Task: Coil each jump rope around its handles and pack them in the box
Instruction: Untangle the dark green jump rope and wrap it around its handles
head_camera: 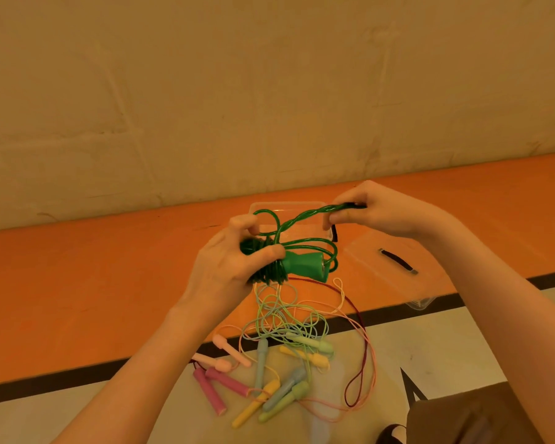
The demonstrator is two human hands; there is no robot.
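My left hand grips the green jump rope's handles, with green cord wound round them beside my fingers. My right hand pinches a twisted stretch of the green cord, held up and to the right of the handles. Loose loops of that cord hang between the two hands. Behind them a clear plastic box stands on the orange floor, partly hidden by the rope. Below lies a tangled pile of pastel jump ropes with pink, yellow, blue and green handles.
The box's clear lid with a dark handle lies on the floor to the right. A beige wall rises behind the orange strip. A black line divides orange floor from pale floor. My brown-clad knee is at the bottom right.
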